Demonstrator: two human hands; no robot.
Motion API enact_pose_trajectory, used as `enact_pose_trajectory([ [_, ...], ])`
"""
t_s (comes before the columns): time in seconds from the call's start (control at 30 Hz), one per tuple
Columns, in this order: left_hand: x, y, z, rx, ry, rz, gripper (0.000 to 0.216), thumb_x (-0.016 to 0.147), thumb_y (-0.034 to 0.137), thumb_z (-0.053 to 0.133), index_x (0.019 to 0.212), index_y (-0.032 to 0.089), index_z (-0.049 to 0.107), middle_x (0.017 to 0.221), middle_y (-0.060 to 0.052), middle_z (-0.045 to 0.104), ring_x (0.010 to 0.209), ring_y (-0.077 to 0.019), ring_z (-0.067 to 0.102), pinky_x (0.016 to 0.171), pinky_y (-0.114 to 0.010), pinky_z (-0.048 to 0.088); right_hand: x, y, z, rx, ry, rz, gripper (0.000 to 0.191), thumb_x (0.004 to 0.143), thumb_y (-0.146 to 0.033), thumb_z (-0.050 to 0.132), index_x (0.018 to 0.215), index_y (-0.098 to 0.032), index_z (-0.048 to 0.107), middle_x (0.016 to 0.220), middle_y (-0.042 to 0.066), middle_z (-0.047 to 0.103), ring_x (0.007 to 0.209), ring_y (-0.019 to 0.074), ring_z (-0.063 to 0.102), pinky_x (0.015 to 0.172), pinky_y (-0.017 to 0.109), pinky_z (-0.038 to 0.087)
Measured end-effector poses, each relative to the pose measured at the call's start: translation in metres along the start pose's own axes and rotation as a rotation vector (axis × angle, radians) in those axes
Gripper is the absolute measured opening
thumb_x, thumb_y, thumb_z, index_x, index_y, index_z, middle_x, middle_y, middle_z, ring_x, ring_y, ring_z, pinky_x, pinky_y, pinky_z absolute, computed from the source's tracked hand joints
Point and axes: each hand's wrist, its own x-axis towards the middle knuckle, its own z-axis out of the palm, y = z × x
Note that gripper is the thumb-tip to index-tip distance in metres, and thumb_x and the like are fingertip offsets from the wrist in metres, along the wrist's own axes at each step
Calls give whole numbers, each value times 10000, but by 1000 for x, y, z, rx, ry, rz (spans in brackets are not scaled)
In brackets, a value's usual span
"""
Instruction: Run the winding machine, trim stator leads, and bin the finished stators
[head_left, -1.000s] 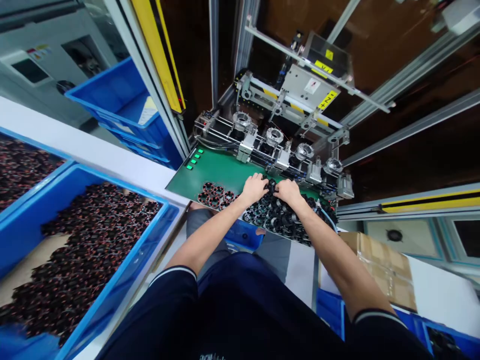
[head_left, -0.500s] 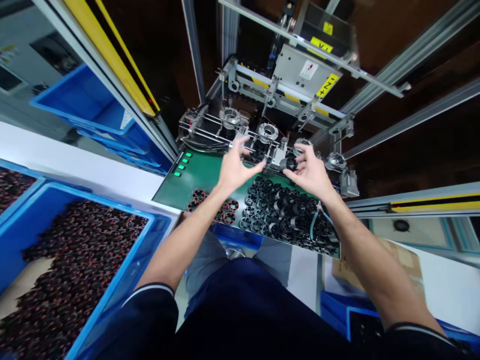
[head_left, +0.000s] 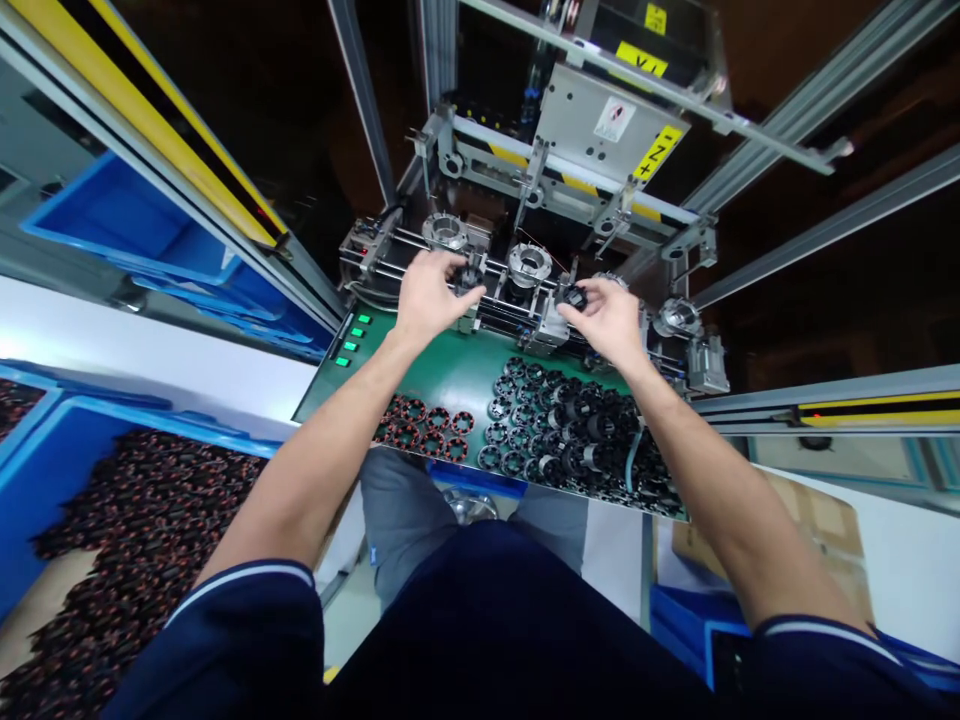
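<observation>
My left hand [head_left: 431, 296] reaches to the machine's left side, thumb and fingers curled around a dark stator core [head_left: 470, 277] at the rail. Farther right, my right hand [head_left: 609, 318] pinches a black stator core [head_left: 575, 297] beside a metal block on the same rail. Between the hands stands a silver ring-shaped holder [head_left: 529, 265]; another silver holder [head_left: 446, 232] sits behind my left hand. Black stator cores [head_left: 566, 420] are massed on the green bench top [head_left: 442, 365]. To their left lie several stators with orange-copper windings [head_left: 431, 420].
A blue bin [head_left: 172, 425] at left holds a heap of wound stators. Stacked blue crates [head_left: 142, 225] stand behind it. Metal frame posts and yellow strips [head_left: 180, 120] flank the machine. A cardboard box [head_left: 817, 520] is at the lower right.
My left hand has moved left along the rail and closed from a spread pose around a dark stator core. My right hand has carried its black core slightly up to the rail. The view has shifted.
</observation>
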Motion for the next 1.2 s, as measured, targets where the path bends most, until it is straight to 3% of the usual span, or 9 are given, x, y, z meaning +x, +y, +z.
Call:
enact_pose_trajectory([
  [0.2, -3, 1, -7, -50, -6, 74, 572, 817, 680, 948, 1190, 261, 833, 1061, -75, 818, 1212, -351, 733, 1453, -625, 267, -10, -13, -5, 36, -72, 89, 567, 838, -475, 881, 1279, -129, 794, 1119, 147, 796, 1008, 314, 750, 1121, 487, 607],
  [0.33, -16, 19, -16, -107, -37, -39, 600, 794, 668, 940, 1180, 221, 829, 928, -63, 793, 1034, -323, 756, 1293, -606, 483, -21, -26, -4, 182, -86, 175, 539, 722, -484, 926, 1118, -178, 725, 1009, 107, 765, 978, 310, 743, 1134, 531, 602],
  [0.47, -54, 56, -34, -547, 92, -222, 630, 850, 650, 896, 1290, 238, 713, 1222, -100, 823, 919, -221, 787, 1021, -447, 654, -62, -53, -17, 449, -131, 216, 648, 805, -665, 814, 1211, -245, 533, 1142, 79, 769, 1001, 256, 808, 1000, 441, 677],
  [0.53, -80, 76, -49, -794, 91, -318, 651, 871, 610, 889, 1363, 275, 625, 1279, -86, 804, 958, -204, 818, 1020, -426, 672, -93, -74, -30, 732, -216, 246, 702, 839, -649, 827, 1332, -286, 485, 1207, 45, 777, 1039, 237, 828, 1001, 411, 681],
  [0.67, -121, 108, -86, -1081, -169, -473, 694, 911, 518, 851, 1528, 347, 584, 1335, -67, 815, 1163, -255, 838, 1124, -509, 671, -145, -113, -61, 1087, -357, 233, 717, 884, -553, 919, 1485, -314, 610, 1250, 36, 761, 1095, 194, 757, 993, 330, 632],
  [0.77, -138, 128, -107, -1229, -299, -556, 593, 891, 494, 889, 1420, 340, 668, 1367, -61, 829, 1338, -300, 793, 1178, -546, 644, -166, -131, -80, 1115, -324, 164, 500, 868, -537, 973, 1189, -264, 704, 1087, 22, 713, 939, 159, 641, 817, 267, 554],
  [0.9, -152, 155, -122, -1371, -403, -592, 538, 839, 557, 1001, 1172, 297, 668, 1243, -61, 855, 1371, -320, 781, 1194, -517, 621, -182, -142, -101, 1173, -338, 103, 558, 828, -496, 1035, 954, -233, 559, 942, 0, 608, 728, 114, 480, 620, 241, 430],
  [1.07, -160, 188, -130, -1368, -520, -546, 697, 787, 672, 1039, 1283, 289, 735, 1225, -87, 875, 1210, -347, 836, 1066, -488, 666, -201, -147, -120, 1208, -404, 164, 784, 770, -506, 1060, 1421, -319, 666, 1104, 32, 688, 639, 103, 464, 473, 251, 371],
  [1.2, -160, 203, -132, -1397, -583, -535, 859, 778, 600, 1071, 1526, 299, 773, 1226, -74, 885, 1139, -319, 845, 1014, -433, 671, -210, -146, -129, 1221, -454, 107, 687, 788, -479, 1061, 1362, -290, 734, 1193, 60, 739, 638, 97, 534, 498, 253, 460],
])
